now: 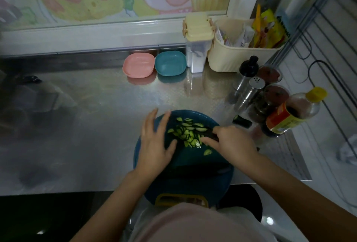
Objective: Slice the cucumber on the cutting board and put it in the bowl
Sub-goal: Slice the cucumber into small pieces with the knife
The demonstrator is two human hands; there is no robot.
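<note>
Right now I see the pale-green, dark-skinned cucumber slices lying in a loose heap on the far half of the round dark-blue cutting board, which sits on the brushed steel counter. They are thin half-moon and wedge-shaped pieces, with bright flesh and a dark rind along one edge. Many overlap. One lone slice lies just apart from the heap on the near side.

From my feed, the left hand lies flat on the board just left of the heap, its fingers straight and spread apart and its thumb close to the nearest pieces. The right hand is at the heap's right edge, its fingers curled round a dark knife of which only a short stretch shows. Its forefinger reaches out to the slices.

A shallow pink plastic bowl and a teal plastic bowl stand side by side at the back of the counter, well apart from the board.
</note>
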